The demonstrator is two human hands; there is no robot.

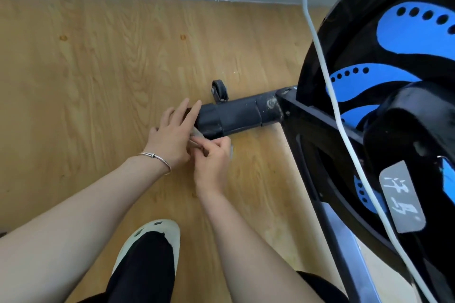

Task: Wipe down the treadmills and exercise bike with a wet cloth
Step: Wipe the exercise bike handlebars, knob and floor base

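Low over the wooden floor [98, 61], the bike's black tubular base bar [236, 115] runs rightward from both hands; the flat-fingered left hand [172, 134] covers its end, and the right hand [214, 163] keeps a narrow grip, pinching a pale cloth [197, 134] just beneath.

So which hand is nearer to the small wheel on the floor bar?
Left. The left hand reaches the end of the bar, just beside the wheel; the right hand pinches the cloth on the bar's near side.
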